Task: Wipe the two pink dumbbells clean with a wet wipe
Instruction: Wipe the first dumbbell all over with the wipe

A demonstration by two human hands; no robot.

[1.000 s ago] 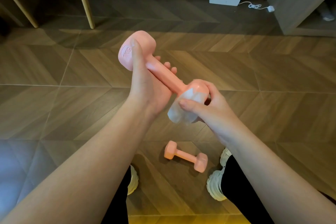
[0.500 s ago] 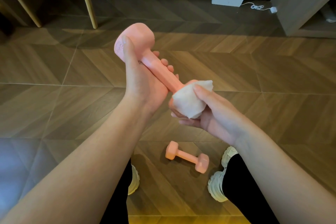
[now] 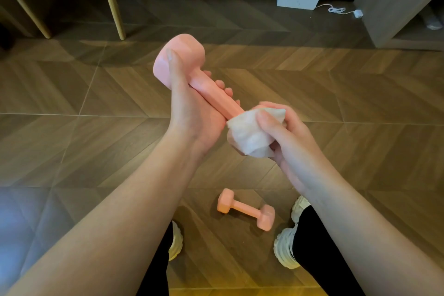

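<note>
The wood-patterned floor (image 3: pixel 72 151) fills most of the frame, and from where I sit the job plays out in the middle of it. One pink dumbbell (image 3: pixel 211 94) is held up at centre, slanting from its far head at upper left down to its near head at centre right. The left hand (image 3: pixel 192 113) holds it by the handle, fingers curled round from underneath and the thumb laid up against the flat face of the far head. The right hand (image 3: pixel 288 142) closes round the near head with the wet wipe (image 3: pixel 249 134) bunched between palm and dumbbell, so that head is almost wholly covered. I judge the dumbbell stiff, smooth-coated and light enough for one hand, though a damp coating may turn slippery, so the narrow handle between the two heads is the sure place to hold while each head is rubbed. The second dumbbell (image 3: pixel 246 209) lies on the floor at lower centre, between the two white shoes (image 3: pixel 286 247) and touched by neither hand; I would lift it by its handle too. The wipe is soft and limp with no shape of its own, so it has to be pressed on by fingers and thumb.
</note>
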